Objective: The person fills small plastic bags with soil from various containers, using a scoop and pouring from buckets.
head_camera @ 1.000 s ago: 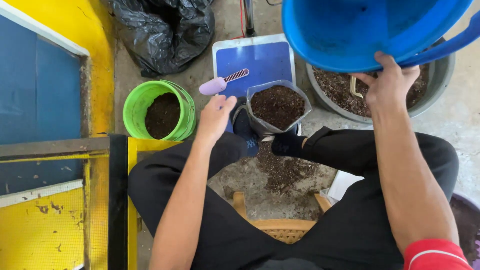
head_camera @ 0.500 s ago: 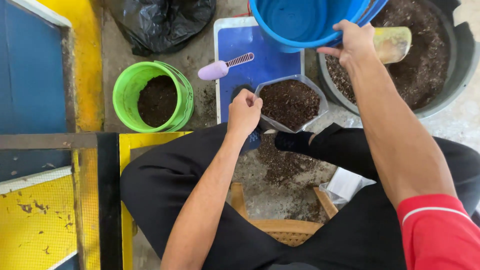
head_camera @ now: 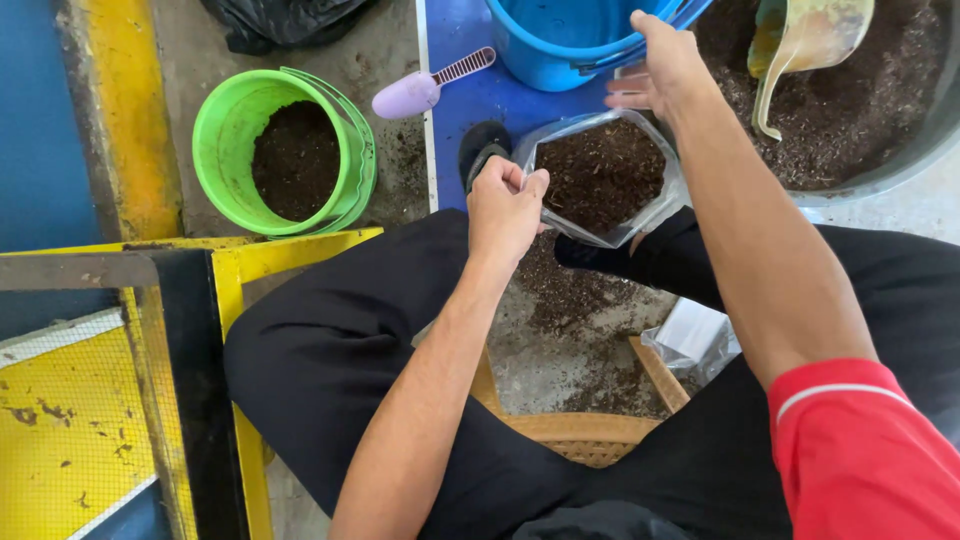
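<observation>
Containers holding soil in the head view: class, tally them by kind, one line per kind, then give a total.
Green bucket: 1
Clear plastic bag, its rim pinched by the left hand: 1
Large grey tub: 1
Total: 3
The blue bucket by the right hand shows no soil, so it is not counted.

- Single head view, looking steeply down past the person's lap to the floor.
- Close range: left hand (head_camera: 505, 208), right hand (head_camera: 662, 68), soil bag (head_camera: 600, 175) near centre.
</observation>
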